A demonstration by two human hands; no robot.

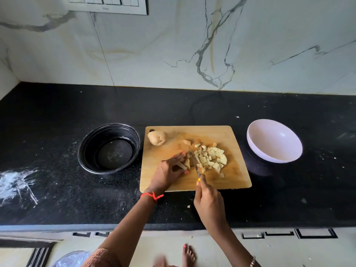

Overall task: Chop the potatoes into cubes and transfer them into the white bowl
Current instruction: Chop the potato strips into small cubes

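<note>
Left hand (169, 170) holds potato strips (182, 166) on the wooden board (237, 182); right hand (209, 203) grips the yellow-handled knife (195, 166). I note pale cubes (212, 158) mid-board and a smooth round white bowl (274, 141) right of the board. Surface (57, 189): black speckled stone. Veined marble wall (173, 45) behind the board.
</note>
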